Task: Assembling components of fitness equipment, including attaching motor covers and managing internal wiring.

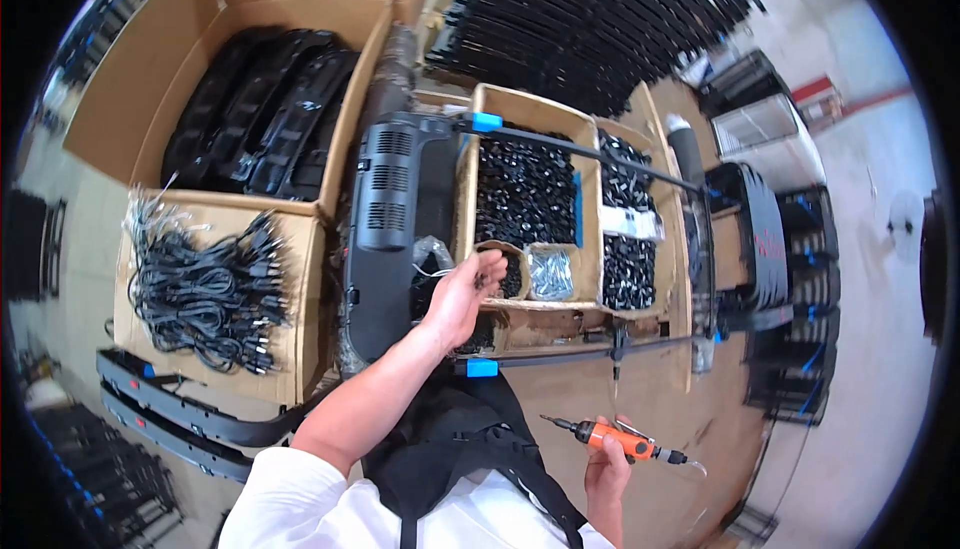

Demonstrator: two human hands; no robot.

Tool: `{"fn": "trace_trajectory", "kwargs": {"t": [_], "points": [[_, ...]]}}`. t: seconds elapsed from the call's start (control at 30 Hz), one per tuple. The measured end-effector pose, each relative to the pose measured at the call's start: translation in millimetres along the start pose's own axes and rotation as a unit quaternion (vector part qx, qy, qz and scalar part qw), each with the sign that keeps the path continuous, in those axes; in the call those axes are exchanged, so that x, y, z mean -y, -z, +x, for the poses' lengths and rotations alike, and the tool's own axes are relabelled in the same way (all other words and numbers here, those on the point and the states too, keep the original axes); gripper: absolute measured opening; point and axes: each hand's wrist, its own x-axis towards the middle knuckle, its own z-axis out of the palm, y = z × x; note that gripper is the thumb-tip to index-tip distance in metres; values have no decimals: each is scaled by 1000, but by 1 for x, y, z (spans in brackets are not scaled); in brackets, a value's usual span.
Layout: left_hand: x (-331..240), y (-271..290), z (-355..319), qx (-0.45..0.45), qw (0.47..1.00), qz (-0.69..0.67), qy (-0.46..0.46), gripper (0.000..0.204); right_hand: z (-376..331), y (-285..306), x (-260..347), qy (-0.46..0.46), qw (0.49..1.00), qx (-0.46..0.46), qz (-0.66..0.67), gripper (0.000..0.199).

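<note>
My left hand (465,294) reaches to the near edge of a small compartment of tiny dark parts (513,274). Its fingers curl inward, with small dark bits beside them too small to name. In my right hand (606,464), an orange power screwdriver (620,440) is held at the lower right, its bit pointing left. A black frame (585,351) with blue tape (482,368) lies across the bench in front of me. At its left end is a vented black plastic cover (385,189). Beside my left hand sits a clear plastic bag (432,255).
Cardboard bins hold many black parts (525,184) and a bag of silvery pieces (549,274). On the left are a carton (120,119) of black mouldings and bundled black cables (205,289). Black bars (590,19) are stacked at the back; black frames (800,329) stand at right.
</note>
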Motion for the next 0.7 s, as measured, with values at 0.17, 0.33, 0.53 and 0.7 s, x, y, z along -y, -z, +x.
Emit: {"fn": "trace_trajectory", "kwargs": {"t": [0.17,0.33,0.53,0.7], "points": [[19,-18,35,21,920,360,-153,56,-8,48,-37,-3,994,-104,40,58],[35,-29,-21,74,795,589,-130,44,56,91,-100,-67,976,-176,109,47],[87,-36,-66,102,546,829,-71,48,182,92,-182,-182,943,-143,237,28],[101,-52,-55,-35,418,907,42,67,269,40,-236,-256,936,-139,197,23]]}}
